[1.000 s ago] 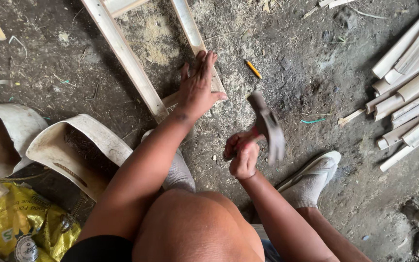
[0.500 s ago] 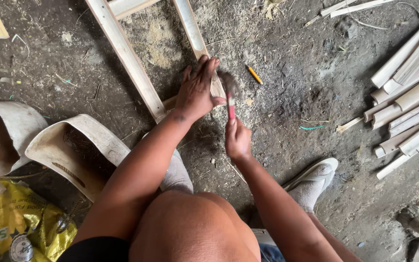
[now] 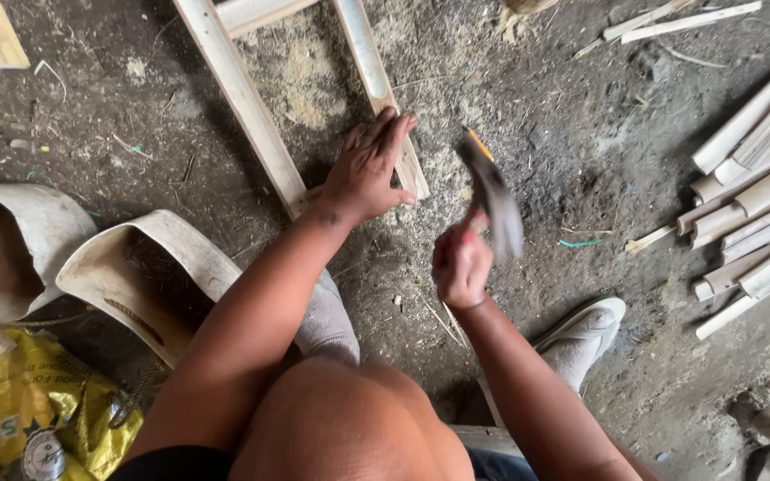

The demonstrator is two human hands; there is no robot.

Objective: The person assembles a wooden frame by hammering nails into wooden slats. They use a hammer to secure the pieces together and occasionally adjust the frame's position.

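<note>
My left hand (image 3: 370,167) lies flat, fingers spread, pressing on the near end of a wooden frame (image 3: 244,98) made of two long pale slats on the dirt floor. My right hand (image 3: 461,264) grips the red handle of a hammer (image 3: 492,198). The hammer is raised off the frame and blurred, its dark head to the right of my left hand. My bare knee fills the bottom middle of the view.
A pile of split wooden sticks (image 3: 759,191) lies at the right. Two curved pale shells (image 3: 135,267) sit at the left, with a yellow bag (image 3: 33,405) below them. A pencil (image 3: 479,145) lies on the ground beyond the hammer. My shoe (image 3: 585,325) rests at lower right.
The hammer came down onto the frame beside my left hand half a second ago and has since swung back up and to the right. My left hand stayed on the slat.
</note>
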